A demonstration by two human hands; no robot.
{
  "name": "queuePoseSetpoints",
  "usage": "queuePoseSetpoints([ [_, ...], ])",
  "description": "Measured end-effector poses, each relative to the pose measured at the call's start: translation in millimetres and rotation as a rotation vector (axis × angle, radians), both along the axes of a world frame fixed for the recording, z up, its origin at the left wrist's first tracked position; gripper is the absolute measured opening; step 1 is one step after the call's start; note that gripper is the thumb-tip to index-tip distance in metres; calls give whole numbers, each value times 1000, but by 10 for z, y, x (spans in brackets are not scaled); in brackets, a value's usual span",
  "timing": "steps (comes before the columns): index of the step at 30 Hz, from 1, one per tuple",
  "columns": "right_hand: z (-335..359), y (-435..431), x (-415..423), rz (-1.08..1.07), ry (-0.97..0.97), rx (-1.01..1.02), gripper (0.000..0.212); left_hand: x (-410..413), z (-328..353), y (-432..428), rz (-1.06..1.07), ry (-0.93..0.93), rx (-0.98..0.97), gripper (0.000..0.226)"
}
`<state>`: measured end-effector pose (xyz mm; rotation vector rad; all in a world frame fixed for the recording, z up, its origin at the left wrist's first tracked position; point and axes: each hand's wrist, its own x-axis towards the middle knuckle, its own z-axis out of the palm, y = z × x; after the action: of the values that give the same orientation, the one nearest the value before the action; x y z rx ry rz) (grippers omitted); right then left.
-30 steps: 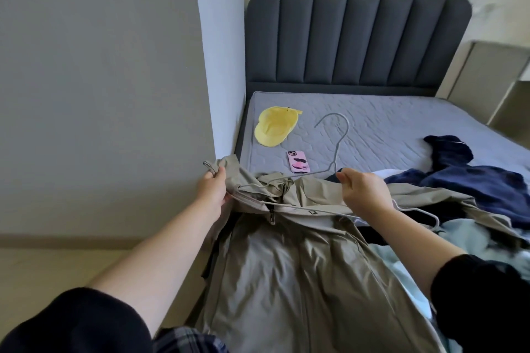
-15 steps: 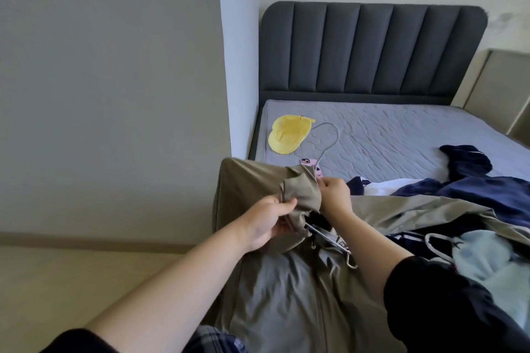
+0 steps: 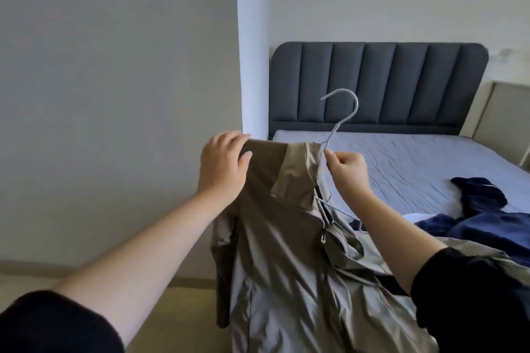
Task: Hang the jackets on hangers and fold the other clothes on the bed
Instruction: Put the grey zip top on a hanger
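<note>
Step in hand: getting the jacket [image 3: 286, 252] onto the hanger [image 3: 340, 122]. My left hand [image 3: 222, 169] is draped over one shoulder of it at the middle of the frame. The fingers are curled over the top edge and the thumb is on the front, gripping the cloth. My right hand [image 3: 348, 170], just right of centre, pinches the wire neck below the hook, fingers tucked tight. The hook stands up in front of the headboard [image 3: 378, 83].

One shoulder looks seated, I'd say. The other side sags toward the lower right, with a bare bit of hanger arm showing in the open front. So next I need to hold the neck steady and draw that loose shoulder over the wire, taking care the slippery cloth doesn't slide off the first side.

The bed [image 3: 415, 163] is grey and quilted, and the jacket's far side trails onto it. Navy clothes [image 3: 481, 209] lie heaped at the right edge, unfolded. There is a plain wall [image 3: 114, 94] on the left, pale floor [image 3: 186, 304] at lower left and a beige cabinet [image 3: 499, 117] at far right.
</note>
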<state>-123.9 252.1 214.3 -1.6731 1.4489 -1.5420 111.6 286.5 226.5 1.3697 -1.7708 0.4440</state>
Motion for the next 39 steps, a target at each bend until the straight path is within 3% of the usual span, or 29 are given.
queuePoseSetpoints([
  [3, 329, -44, 184, 22, 29, -22, 56, 69, 414, -143, 31, -177, 175, 34],
  [8, 766, -86, 574, 56, 86, -127, 56, 230, 910, -112, -63, -139, 215, 28],
  [12, 1071, -42, 934, 84, 204, -221, 56, 323, 1235, -84, -116, -84, 255, 39],
  [15, 1226, -22, 1110, 97, 190, -282, 37, 560, 1370, -66, -98, 2, 269, 39],
  [18, 1128, 68, 1222, 138, 150, -411, 20, 809, 1383, -40, -44, 132, 238, 36],
  [22, 626, 218, 1219, 59, 279, -808, 22, 910, 1263, 8, -45, 125, 301, 39],
  [24, 335, 217, 1207, 88, 356, -866, 22, 907, 1174, 18, -53, 151, 338, 38],
  [25, 203, 212, 1230, 118, 359, -763, 23, 906, 1141, 18, -61, 186, 358, 34],
  [29, -70, 113, 1403, 221, 260, 102, 29, 871, 1085, 24, -187, 436, 402, 28],
  [31, -115, 14, 1457, 404, 97, 295, 17, 824, 1054, 29, -230, 501, 420, 40],
  [33, -119, -35, 1490, 577, 30, 422, 27, 790, 1008, 12, -218, 435, 421, 46],
  [34, -145, -52, 1493, 614, 119, 444, 25, 788, 984, -6, -200, 407, 419, 42],
  [36, -237, -84, 1502, 590, 348, 460, 8, 817, 950, -30, -182, 380, 407, 28],
  [39, -344, -174, 1456, 376, 426, 424, 35, 950, 862, -42, -201, 393, 415, 11],
])
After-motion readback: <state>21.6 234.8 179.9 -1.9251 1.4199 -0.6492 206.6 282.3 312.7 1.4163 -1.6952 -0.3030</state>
